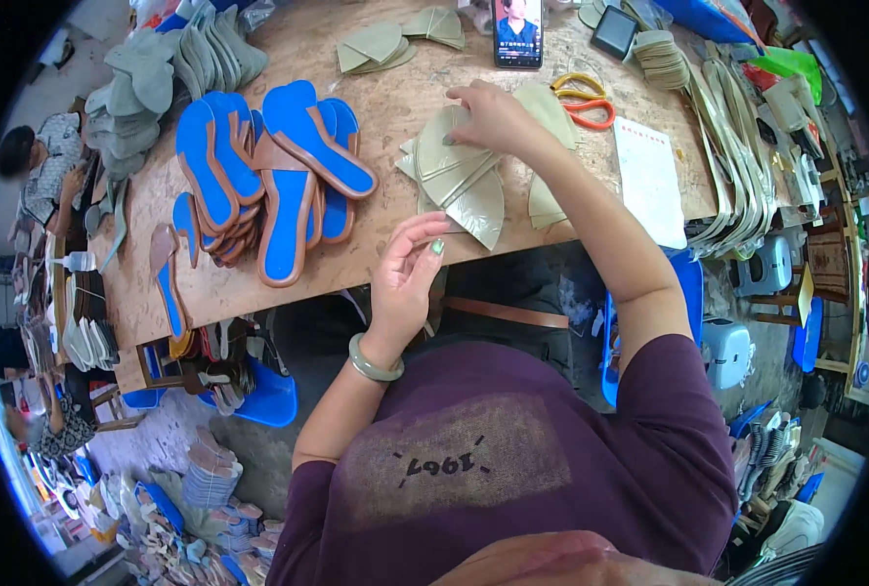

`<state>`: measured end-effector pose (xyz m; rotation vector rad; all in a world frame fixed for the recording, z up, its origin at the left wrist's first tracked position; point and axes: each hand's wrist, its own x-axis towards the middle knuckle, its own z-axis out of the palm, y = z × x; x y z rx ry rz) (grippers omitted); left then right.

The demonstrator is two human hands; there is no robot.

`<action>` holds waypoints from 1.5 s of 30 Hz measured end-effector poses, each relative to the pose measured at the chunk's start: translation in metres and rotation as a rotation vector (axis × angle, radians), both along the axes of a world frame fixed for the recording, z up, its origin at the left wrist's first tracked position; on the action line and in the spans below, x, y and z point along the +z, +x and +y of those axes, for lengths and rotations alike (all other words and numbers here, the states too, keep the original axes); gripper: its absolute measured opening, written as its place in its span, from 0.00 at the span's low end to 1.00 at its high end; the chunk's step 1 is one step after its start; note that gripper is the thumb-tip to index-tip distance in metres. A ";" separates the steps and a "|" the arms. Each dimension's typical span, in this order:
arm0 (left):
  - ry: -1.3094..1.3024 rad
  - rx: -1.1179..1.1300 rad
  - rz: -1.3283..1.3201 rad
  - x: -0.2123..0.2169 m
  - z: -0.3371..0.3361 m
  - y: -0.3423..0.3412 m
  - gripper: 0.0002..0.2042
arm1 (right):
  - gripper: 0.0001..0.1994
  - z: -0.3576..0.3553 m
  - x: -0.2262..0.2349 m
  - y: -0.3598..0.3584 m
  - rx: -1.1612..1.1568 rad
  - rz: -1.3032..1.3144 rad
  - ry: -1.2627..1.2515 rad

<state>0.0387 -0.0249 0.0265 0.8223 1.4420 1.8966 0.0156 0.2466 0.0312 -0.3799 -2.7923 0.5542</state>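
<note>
Bare wood makes up most of the surface (pixel 210 303) before you, which fills the upper middle of the frame, with a cluttered floor (pixel 141 430) around it and another person (pixel 58 161) at the far left. Just above the centre of the frame lies your fanned stack of pale beige pieces (pixel 444 171), the lowest one shiny. Your right hand (pixel 490 119) reaches over the top of that stack, fingers bent and the thumb down on the pieces; you can't tell from this view whether it pinches one. Your left hand (pixel 407 278), with a pale bangle (pixel 376 361) at the wrist, is turned palm inward just below the stack, loosely half curled with nothing visible in its grasp; whether its fingertips touch the stack is unclear.

More pale pieces (pixel 550 109) lie just right of your right hand, beside scissors (pixel 591 125) with yellow and orange-red handle loops. Farther right you have a sheet of paper (pixel 649 186) and a bundle of long pale strips (pixel 737 166). Left of the stack, blue insoles with brown edging (pixel 283 230) overlap in a heap, and grey pieces (pixel 136 93) pile up at the upper left. A phone (pixel 518 39) stands at the top edge, its screen lit.
</note>
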 end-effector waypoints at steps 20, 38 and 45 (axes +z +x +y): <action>-0.097 0.387 0.981 0.041 -0.017 -0.003 0.18 | 0.08 -0.147 0.044 0.109 0.110 0.279 -1.570; -0.165 0.323 1.115 0.035 -0.032 -0.002 0.24 | 0.07 -0.144 0.050 0.120 0.093 0.104 -1.533; -0.105 0.191 0.691 0.036 -0.039 0.003 0.15 | 0.07 -0.150 0.051 0.117 0.098 0.128 -1.531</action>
